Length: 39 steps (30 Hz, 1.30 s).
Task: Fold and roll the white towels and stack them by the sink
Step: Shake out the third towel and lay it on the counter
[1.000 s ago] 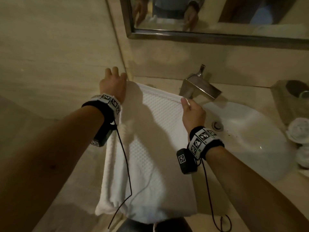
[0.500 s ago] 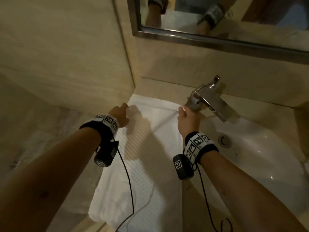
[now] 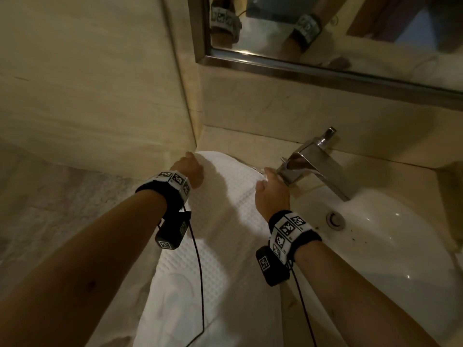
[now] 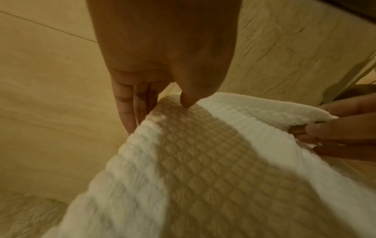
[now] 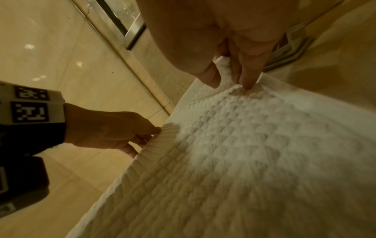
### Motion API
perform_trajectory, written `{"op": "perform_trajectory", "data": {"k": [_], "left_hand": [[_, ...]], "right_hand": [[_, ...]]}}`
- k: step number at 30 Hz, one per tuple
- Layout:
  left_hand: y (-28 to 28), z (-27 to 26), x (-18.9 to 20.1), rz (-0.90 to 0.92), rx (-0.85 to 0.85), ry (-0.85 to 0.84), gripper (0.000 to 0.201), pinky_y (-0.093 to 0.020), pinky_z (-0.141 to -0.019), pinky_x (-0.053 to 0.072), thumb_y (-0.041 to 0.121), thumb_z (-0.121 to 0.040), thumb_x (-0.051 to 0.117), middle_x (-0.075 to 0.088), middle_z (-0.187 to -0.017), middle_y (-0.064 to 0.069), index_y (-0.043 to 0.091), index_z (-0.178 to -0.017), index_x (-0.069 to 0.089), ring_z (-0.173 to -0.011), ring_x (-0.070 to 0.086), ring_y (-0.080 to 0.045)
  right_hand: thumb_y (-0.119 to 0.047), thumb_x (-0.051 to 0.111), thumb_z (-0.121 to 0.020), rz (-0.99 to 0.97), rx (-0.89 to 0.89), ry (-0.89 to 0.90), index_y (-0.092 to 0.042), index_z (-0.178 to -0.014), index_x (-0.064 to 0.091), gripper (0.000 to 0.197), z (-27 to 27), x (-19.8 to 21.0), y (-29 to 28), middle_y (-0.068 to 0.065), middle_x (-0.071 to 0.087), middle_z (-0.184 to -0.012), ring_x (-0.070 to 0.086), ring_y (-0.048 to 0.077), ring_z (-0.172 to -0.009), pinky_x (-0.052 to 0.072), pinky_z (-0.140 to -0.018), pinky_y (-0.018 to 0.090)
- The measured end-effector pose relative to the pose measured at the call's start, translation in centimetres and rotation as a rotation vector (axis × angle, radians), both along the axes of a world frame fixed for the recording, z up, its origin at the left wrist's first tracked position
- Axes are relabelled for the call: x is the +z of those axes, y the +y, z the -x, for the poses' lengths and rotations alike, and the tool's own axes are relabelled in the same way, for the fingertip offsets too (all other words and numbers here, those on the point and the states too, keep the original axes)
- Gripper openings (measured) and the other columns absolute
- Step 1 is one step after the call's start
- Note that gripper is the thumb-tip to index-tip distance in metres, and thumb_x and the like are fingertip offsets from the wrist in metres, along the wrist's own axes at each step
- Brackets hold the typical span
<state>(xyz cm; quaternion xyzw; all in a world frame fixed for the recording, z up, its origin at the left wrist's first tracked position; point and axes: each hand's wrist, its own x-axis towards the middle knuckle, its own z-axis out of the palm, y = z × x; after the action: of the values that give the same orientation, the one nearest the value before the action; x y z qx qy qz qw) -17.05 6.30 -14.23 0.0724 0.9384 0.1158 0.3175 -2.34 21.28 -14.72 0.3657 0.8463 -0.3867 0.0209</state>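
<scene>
A white waffle-weave towel (image 3: 225,221) lies on the counter left of the sink and hangs over the front edge. My left hand (image 3: 190,166) pinches its far left corner, thumb on top and fingers (image 4: 130,112) under the edge. My right hand (image 3: 270,186) pinches the far right corner beside the tap. The left wrist view shows the towel (image 4: 203,161) edge raised a little between both hands, with the right hand (image 4: 335,133) at the side. In the right wrist view my right hand (image 5: 230,80) bunches the towel (image 5: 244,145) while the left hand (image 5: 122,132) holds the opposite corner.
A chrome tap (image 3: 318,166) stands just right of my right hand, over the white sink (image 3: 388,259). A tiled wall (image 3: 100,96) closes the left side, meeting the back wall at the towel's far corner. A framed mirror (image 3: 325,33) hangs above.
My left hand went from lying flat on the far left corner to pinching it. Both hands came slightly toward me with the far edge. The view swung up and left, losing the rolled towels at right.
</scene>
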Motion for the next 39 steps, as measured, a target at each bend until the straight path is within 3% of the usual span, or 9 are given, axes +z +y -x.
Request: {"op": "perform_trajectory", "data": {"k": [7,13,17,22,26,31,35,37,39], "left_hand": [[0.1,0.3,1.0,0.083,-0.013,0.002,0.045,-0.036,-0.100,0.038,0.025,-0.104,0.033,0.046,-0.138,-0.023,-0.007,-0.133,0.044,-0.126,0.046,-0.036],[0.9,-0.1,2.0,0.194,-0.087,0.213,0.025,-0.037,-0.084,0.048,0.013,-0.095,0.046,0.063,-0.115,-0.019,-0.001,-0.107,0.062,-0.106,0.060,-0.034],[1.7,-0.4,2.7,0.275,-0.178,0.322,0.027,-0.035,-0.084,0.047,0.016,-0.096,0.043,0.060,-0.118,-0.011,0.008,-0.113,0.062,-0.109,0.058,-0.029],[1.4,0.4,2.8,0.248,-0.148,0.375,0.030,-0.040,-0.083,0.045,0.018,-0.095,0.041,0.043,-0.123,-0.011,0.007,-0.114,0.062,-0.109,0.052,-0.032],[2.4,0.7,3.6,0.146,-0.149,0.428,0.030,-0.041,-0.077,0.044,0.015,-0.095,0.041,0.042,-0.126,-0.013,0.003,-0.110,0.064,-0.099,0.058,-0.036],[4.9,2.8,3.7,0.076,-0.115,0.454,0.030,-0.043,-0.081,0.046,0.013,-0.097,0.040,0.044,-0.132,-0.015,0.004,-0.115,0.063,-0.104,0.057,-0.040],[5.5,3.9,1.2,0.078,-0.082,0.421,0.029,-0.043,-0.086,0.046,0.010,-0.096,0.040,0.049,-0.125,-0.016,0.004,-0.115,0.062,-0.106,0.057,-0.040],[5.7,4.0,0.2,0.052,-0.086,0.402,0.027,-0.044,-0.087,0.046,0.010,-0.095,0.043,0.049,-0.125,-0.016,0.003,-0.115,0.060,-0.105,0.057,-0.040],[5.8,4.0,-0.6,-0.019,-0.070,0.395,0.027,-0.045,-0.088,0.045,0.010,-0.094,0.045,0.047,-0.125,-0.019,0.001,-0.119,0.054,-0.106,0.056,-0.041]], "right_hand": [[-0.021,0.043,-0.100,-0.053,-0.081,0.047,-0.014,-0.138,0.049,0.039,0.6,-0.5,0.2,0.012,0.054,-0.136,0.051,0.028,-0.121,0.040,-0.101,0.033],[-0.028,0.043,-0.100,-0.146,-0.073,-0.058,-0.010,-0.140,0.042,0.043,1.3,-0.3,-0.5,0.012,0.035,-0.143,0.034,0.028,-0.130,0.031,-0.104,0.034],[-0.029,0.038,-0.102,-0.287,-0.066,-0.046,-0.005,-0.122,0.059,0.037,1.8,-0.7,0.6,0.016,0.055,-0.123,0.049,0.031,-0.115,0.040,-0.094,0.035],[-0.021,0.046,-0.101,0.294,-0.368,0.257,-0.006,-0.107,0.061,0.022,3.0,0.4,1.6,0.016,0.068,-0.099,0.070,0.026,-0.090,0.059,-0.075,0.035],[-0.023,0.038,-0.102,0.241,-0.243,0.209,-0.014,-0.138,0.048,0.038,4.3,0.7,1.2,0.014,0.054,-0.135,0.052,0.029,-0.124,0.041,-0.106,0.036],[-0.007,0.040,-0.098,0.247,-0.033,0.084,-0.023,-0.153,-0.003,0.072,4.7,-0.2,1.9,0.008,0.017,-0.155,0.022,0.024,-0.142,0.021,-0.114,0.033],[-0.005,0.042,-0.095,0.334,-0.218,0.126,-0.014,-0.153,0.001,0.071,6.4,-0.2,3.0,0.021,0.019,-0.156,0.023,0.038,-0.142,0.021,-0.115,0.046],[-0.007,0.037,-0.098,0.160,-0.078,-0.069,-0.004,-0.151,0.015,0.058,7.1,0.0,3.1,0.031,0.018,-0.153,0.014,0.050,-0.141,0.012,-0.116,0.059],[-0.010,0.038,-0.099,0.163,-0.053,-0.117,-0.010,-0.153,-0.002,0.068,7.0,0.0,2.9,0.018,-0.005,-0.160,-0.001,0.037,-0.147,0.003,-0.120,0.048]]}}
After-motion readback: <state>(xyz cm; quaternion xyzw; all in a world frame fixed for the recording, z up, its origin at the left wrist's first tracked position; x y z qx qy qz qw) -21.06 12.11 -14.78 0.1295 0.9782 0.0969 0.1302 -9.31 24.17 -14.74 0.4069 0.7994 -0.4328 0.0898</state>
